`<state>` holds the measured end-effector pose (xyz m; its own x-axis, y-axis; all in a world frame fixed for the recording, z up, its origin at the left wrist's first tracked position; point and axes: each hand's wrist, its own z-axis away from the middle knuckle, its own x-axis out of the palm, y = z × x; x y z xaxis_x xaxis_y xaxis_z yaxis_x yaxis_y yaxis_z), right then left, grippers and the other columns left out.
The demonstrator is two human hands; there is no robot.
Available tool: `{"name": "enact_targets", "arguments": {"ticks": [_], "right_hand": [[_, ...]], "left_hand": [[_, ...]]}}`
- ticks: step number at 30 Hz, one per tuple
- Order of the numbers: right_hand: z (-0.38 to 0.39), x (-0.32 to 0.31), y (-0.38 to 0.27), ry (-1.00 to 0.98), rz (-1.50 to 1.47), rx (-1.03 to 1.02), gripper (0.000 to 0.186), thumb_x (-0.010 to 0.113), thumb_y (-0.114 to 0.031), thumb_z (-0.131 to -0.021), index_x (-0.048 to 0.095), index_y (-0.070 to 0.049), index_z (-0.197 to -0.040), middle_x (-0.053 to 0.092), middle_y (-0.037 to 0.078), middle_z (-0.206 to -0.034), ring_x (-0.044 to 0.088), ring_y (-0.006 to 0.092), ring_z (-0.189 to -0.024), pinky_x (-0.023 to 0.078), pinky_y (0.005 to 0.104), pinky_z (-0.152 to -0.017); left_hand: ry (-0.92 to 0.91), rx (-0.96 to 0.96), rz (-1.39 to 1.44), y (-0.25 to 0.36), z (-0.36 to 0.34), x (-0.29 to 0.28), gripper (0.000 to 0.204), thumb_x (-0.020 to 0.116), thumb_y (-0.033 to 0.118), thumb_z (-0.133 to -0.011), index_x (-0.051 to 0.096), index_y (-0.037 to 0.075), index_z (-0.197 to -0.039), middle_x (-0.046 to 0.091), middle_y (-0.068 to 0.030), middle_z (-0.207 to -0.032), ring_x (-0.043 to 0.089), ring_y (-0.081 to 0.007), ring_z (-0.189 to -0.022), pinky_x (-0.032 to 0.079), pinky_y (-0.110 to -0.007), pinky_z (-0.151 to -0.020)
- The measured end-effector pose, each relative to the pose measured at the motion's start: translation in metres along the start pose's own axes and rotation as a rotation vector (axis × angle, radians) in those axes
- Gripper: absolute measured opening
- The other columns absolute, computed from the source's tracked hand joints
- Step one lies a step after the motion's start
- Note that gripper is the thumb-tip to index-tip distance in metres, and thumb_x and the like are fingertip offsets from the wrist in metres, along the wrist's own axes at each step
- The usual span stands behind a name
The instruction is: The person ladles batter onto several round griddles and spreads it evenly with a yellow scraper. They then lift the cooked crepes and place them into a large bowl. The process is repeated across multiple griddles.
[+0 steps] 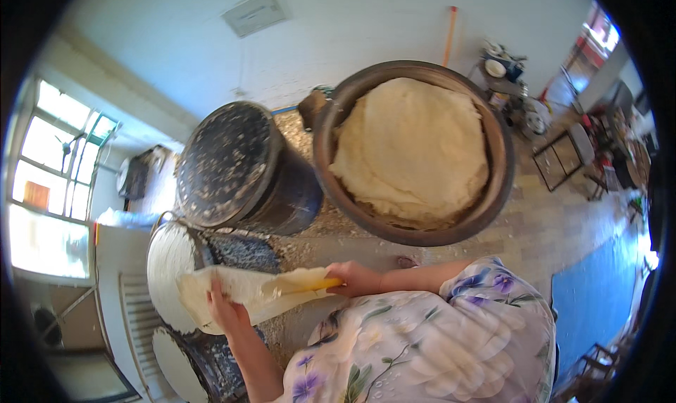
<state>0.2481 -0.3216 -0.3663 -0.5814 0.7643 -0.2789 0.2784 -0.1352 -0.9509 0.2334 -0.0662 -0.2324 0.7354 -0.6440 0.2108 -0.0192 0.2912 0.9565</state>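
Observation:
My left hand (229,308) pinches a thin pale sheet (246,294) near its left end, above a round griddle (165,280) coated in pale batter at the lower left. My right hand (346,278) is closed on a yellow-handled tool (322,284) at the sheet's right end; the tool's far part is hidden by the sheet. Beyond my hands, a wide brown basin (500,156) holds a stack of similar pale round sheets (408,149). A dark, speckled lidded drum (222,156) stands left of the basin.
A second pale-topped round griddle (176,361) sits below the first. At the right are a folding chair (563,156), clutter with pots (507,72) and a blue mat (591,297). A window (53,164) and radiator (134,311) line the left side.

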Motion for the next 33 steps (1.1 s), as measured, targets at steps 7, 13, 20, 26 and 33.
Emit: {"name": "enact_targets", "arguments": {"ticks": [7, 13, 20, 26, 33], "right_hand": [[0.07, -0.141, -0.006, 0.617, -0.875, 0.349, 0.024, 0.062, -0.006, -0.081, 0.06, -0.001, -0.104, 0.063, 0.006, -0.097, 0.059, 0.0132, -0.088, 0.047, 0.0284, -0.078], [0.122, -0.237, 0.04, 1.153, -1.032, 0.285, 0.024, 0.063, -0.006, -0.078, 0.059, -0.001, -0.102, 0.063, 0.007, -0.096, 0.06, 0.0186, -0.086, 0.047, 0.0319, -0.078], [0.158, -0.303, 0.164, 1.328, -0.777, 0.753, 0.03, 0.068, -0.01, -0.074, 0.058, 0.001, -0.101, 0.062, 0.009, -0.093, 0.06, 0.0217, -0.081, 0.048, 0.0349, -0.067], [0.176, -0.352, 0.257, 1.174, -0.549, 1.019, 0.036, 0.069, -0.012, -0.073, 0.056, 0.005, -0.102, 0.061, 0.013, -0.096, 0.059, 0.0259, -0.082, 0.047, 0.0369, -0.068], [0.171, -0.364, 0.292, 1.288, -0.361, 1.045, 0.042, 0.071, -0.019, -0.068, 0.058, 0.003, -0.101, 0.061, 0.016, -0.099, 0.059, 0.0283, -0.086, 0.048, 0.0359, -0.073]], "left_hand": [[-1.036, -0.188, 0.212, -0.034, 0.028, 0.256, 0.033, 0.052, 0.02, -0.089, 0.05, 0.002, -0.117, 0.057, -0.0039, -0.097, 0.054, -0.0118, -0.084, 0.047, -0.031, -0.077], [-1.182, -0.583, -0.002, -0.109, 0.101, 0.318, 0.027, 0.051, 0.018, -0.089, 0.056, -0.001, -0.107, 0.056, -0.0002, -0.076, 0.055, -0.0088, -0.064, 0.049, -0.024, -0.064], [-0.773, -0.807, -0.249, -0.18, 0.089, 0.211, 0.023, 0.054, 0.019, -0.087, 0.059, 0.001, -0.102, 0.053, 0.0013, -0.075, 0.051, -0.008, -0.064, 0.047, -0.024, -0.058], [-0.269, -0.813, -0.169, -0.178, 0.09, 0.083, 0.019, 0.055, 0.016, -0.086, 0.06, 0.002, -0.098, 0.053, 0.0002, -0.074, 0.051, -0.0089, -0.063, 0.047, -0.024, -0.056], [-0.048, -0.852, -0.052, -0.183, 0.134, 0.004, 0.018, 0.055, 0.017, -0.086, 0.06, 0.003, -0.097, 0.055, 0.0002, -0.074, 0.053, -0.0092, -0.063, 0.048, -0.024, -0.055]]}}
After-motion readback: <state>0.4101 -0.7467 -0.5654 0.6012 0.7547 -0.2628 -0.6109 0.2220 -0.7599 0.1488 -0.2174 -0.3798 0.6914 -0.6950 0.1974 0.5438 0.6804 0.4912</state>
